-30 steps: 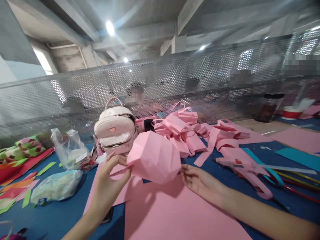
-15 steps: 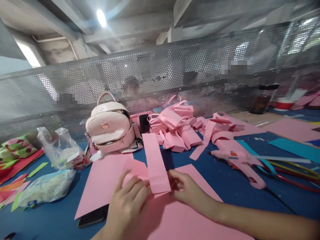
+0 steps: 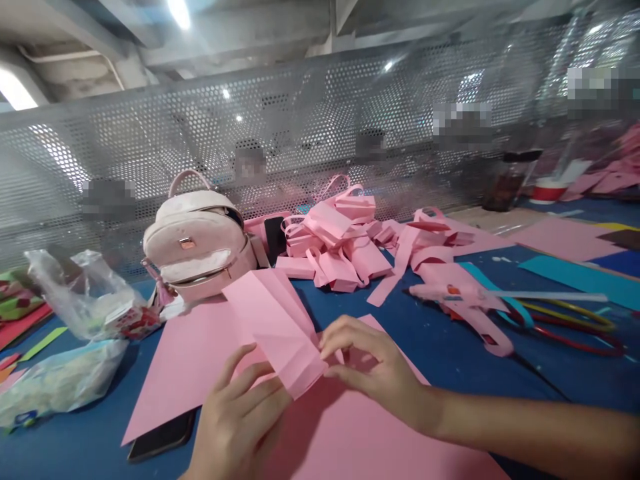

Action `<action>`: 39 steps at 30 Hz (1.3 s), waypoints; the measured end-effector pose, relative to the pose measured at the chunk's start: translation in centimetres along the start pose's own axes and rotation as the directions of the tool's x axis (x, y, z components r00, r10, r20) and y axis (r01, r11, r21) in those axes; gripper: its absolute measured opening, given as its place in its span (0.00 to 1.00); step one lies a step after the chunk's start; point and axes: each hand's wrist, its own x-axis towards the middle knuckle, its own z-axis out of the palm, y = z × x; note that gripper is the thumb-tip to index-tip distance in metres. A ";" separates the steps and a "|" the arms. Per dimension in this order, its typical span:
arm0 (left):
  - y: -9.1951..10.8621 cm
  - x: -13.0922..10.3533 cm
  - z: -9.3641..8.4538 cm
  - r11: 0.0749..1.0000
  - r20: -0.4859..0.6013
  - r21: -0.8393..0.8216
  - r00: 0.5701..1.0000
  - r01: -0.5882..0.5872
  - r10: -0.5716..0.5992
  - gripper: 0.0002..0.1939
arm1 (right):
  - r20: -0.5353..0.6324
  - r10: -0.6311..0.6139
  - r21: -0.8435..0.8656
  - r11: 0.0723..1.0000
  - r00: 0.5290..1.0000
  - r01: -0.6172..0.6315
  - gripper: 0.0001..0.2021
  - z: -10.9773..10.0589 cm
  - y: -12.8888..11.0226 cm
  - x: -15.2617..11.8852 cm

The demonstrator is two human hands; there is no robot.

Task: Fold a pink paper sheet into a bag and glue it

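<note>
A folded strip of pink paper (image 3: 280, 333) leans to the left between my two hands, its creased lower end toward me. My left hand (image 3: 245, 407) grips it from the left side, with the fingertips partly hidden behind the paper. At the lower right corner, my right hand (image 3: 373, 370) pinches the paper between thumb and fingers. Beneath both hands lies a large pink sheet (image 3: 390, 440). Another pink sheet (image 3: 173, 380) is on the left, partly over a dark phone (image 3: 163, 437).
Behind the hands are a pale pink backpack (image 3: 197, 243) and a heap of folded pink paper bags (image 3: 340, 237). A pink glue gun (image 3: 465, 300) with its cord lies at right. Plastic bags (image 3: 65, 377) sit at left. A perforated metal screen (image 3: 300, 113) stands along the back.
The folded paper has tipped from nearly upright to a leftward slant. My right hand's fingers have moved onto its lower right corner. The whole view has shifted slightly.
</note>
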 end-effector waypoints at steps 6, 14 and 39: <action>0.0 0.1 -0.3 0.998 0.002 -0.028 0.999 -0.050 0.050 0.13 | -0.001 -0.047 -0.057 0.997 0.999 0.047 0.01 -0.3 -0.9 0.3; -0.4 -0.2 -0.3 0.996 0.002 -0.056 0.998 -0.068 0.068 0.12 | -0.027 -0.018 -0.048 0.999 0.999 0.017 0.03 0.0 -0.9 0.3; 0.7 0.9 0.2 0.905 0.247 -0.399 0.968 0.147 -0.049 0.17 | 0.036 0.083 0.085 0.993 0.996 -0.086 0.07 -0.1 0.2 -0.4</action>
